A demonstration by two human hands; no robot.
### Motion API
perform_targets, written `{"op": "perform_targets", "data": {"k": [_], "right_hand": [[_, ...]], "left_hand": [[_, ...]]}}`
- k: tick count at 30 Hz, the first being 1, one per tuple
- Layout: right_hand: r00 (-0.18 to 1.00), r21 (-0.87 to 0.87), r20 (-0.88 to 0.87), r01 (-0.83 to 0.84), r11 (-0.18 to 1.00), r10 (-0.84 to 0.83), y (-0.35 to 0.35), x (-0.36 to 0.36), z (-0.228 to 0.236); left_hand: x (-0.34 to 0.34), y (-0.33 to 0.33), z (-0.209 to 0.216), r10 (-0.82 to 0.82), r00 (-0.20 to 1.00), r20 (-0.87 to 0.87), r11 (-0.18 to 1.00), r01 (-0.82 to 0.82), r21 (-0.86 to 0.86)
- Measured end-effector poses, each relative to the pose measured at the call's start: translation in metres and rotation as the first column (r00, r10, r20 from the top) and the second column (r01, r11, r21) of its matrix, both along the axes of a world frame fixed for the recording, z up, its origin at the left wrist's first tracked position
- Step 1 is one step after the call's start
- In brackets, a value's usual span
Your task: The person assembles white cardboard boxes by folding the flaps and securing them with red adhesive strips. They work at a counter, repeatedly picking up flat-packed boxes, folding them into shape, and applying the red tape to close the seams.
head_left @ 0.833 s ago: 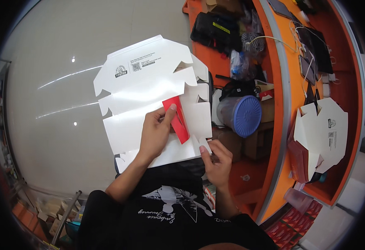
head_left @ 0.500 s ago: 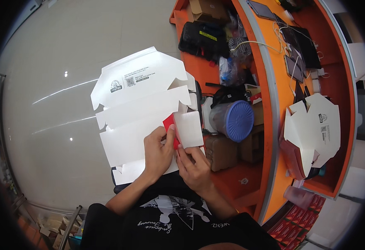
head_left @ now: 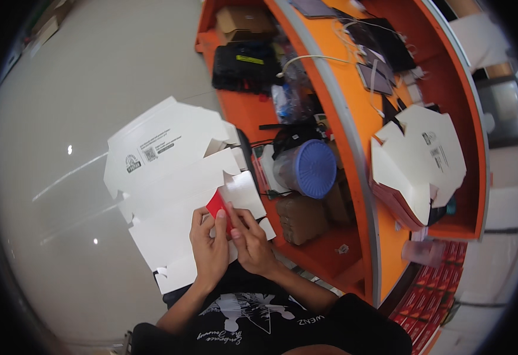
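A flat, die-cut cardboard box [head_left: 161, 198], white on the face toward me and printed near its far end, lies across a dark seat in front of me. One flap on its right side is bent up and shows its red face [head_left: 216, 203]. My left hand [head_left: 208, 248] pinches this flap, thumb on the red face. Close beside it, my right hand [head_left: 254, 248] has its fingers closed at the flap's right side. Another white and red box [head_left: 415, 168], partly folded, rests on the orange counter to the right.
An orange shelf unit [head_left: 312, 236] stands at my right, holding a clear tub with a blue lid [head_left: 317, 168], a black case [head_left: 247, 66] and brown cartons [head_left: 300, 219]. Phones [head_left: 374, 78] and white cables lie on its counter. Red packages [head_left: 427, 290] are stacked at the lower right.
The view has turned, so the shelf appears further left. The box has shifted left and nearer in view. Both hands stay on the red flap, and the right hand has moved up along it.
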State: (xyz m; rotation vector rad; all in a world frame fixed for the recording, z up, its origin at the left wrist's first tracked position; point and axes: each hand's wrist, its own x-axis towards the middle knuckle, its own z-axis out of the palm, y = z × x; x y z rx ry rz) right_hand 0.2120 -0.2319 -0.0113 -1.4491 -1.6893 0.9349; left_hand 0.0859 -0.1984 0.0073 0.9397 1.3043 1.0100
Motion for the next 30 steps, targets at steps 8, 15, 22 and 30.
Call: {"op": "perform_targets", "data": {"k": [8,15,22,30], "right_hand": [[0.96,0.02,0.281,-0.028,0.999,0.021,0.003,0.037,0.065],[0.539,0.43,0.749,0.048,0.902,-0.386,0.031,0.148,0.277],[0.613,0.027,0.723,0.435,0.9,-0.318,0.124,0.318,0.36],[0.443,-0.153,0.87,0.66,0.735,-0.217,0.069,0.326,0.34]], "left_hand": [[0.002,0.007,-0.008,-0.174,0.984,-0.04,0.985,0.173,-0.019],[-0.004,0.011,-0.023,-0.174,0.957,-0.231,0.967,0.211,0.144],[0.004,0.017,-0.037,-0.204,0.974,-0.101,0.976,0.211,0.058],[0.004,0.029,-0.046,-0.198,0.97,-0.142,0.98,0.198,-0.014]]}}
